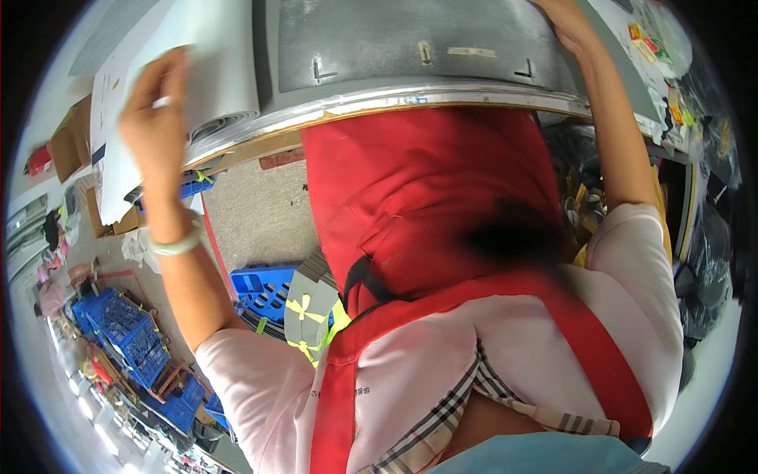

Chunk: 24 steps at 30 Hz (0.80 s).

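A dark grey plate (395, 47) with L-shaped corner marks and a small slot lies on the worktable in front of me. My right hand (564, 24) rests at the plate's right side, thumb apart from the fingers; the fingertips run out of the picture at the top. To the left, a roll of pale grey sheet material (225, 67) lies at the table edge, its coiled end facing me. My left hand (155, 118) is over the pale sheet just left of the roll. Its fingers are bent and smeared by motion, so any hold on the sheet is unclear.
A metal strip (371, 105) runs along the table's front edge, close to my red apron (426, 174). Bundled grey pieces with yellow-green ties (306, 310) and a blue crate (264, 286) are below left. More blue crates (130, 336) stand farther left. Plastic bags (707, 245) hang at right.
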{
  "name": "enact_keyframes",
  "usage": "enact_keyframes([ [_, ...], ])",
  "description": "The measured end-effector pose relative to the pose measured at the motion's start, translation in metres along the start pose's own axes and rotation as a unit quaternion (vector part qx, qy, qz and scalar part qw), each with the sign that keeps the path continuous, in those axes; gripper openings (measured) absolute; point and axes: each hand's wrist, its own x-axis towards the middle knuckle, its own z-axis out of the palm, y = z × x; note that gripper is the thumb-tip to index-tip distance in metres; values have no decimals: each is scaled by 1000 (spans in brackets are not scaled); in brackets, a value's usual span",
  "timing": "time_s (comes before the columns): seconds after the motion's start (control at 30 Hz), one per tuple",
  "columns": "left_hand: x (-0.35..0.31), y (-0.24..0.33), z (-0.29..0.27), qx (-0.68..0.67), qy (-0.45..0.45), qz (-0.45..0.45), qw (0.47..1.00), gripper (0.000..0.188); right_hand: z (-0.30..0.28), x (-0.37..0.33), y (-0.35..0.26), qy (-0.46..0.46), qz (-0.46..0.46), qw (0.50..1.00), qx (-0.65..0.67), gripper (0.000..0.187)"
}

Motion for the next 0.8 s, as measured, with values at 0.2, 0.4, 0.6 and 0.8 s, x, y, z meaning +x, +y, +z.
enact_keyframes([
  [0.2, -40, 63, 85, 81, -199, 182, 960, 27, 18, 12, -18, 9, 8, 978, -209, 24],
  [0.4, -45, 54, 96, 69, -251, 124, 958, 34, 19, 9, -20, 19, 15, 986, -163, 21],
  [0.6, -51, 58, 92, 61, -258, 68, 962, 31, 29, 1, -31, 10, -2, 982, -189, 22],
  [0.8, -53, 56, 95, 53, -247, 75, 965, 29, 27, 8, -20, 6, -25, 983, -181, 21],
])
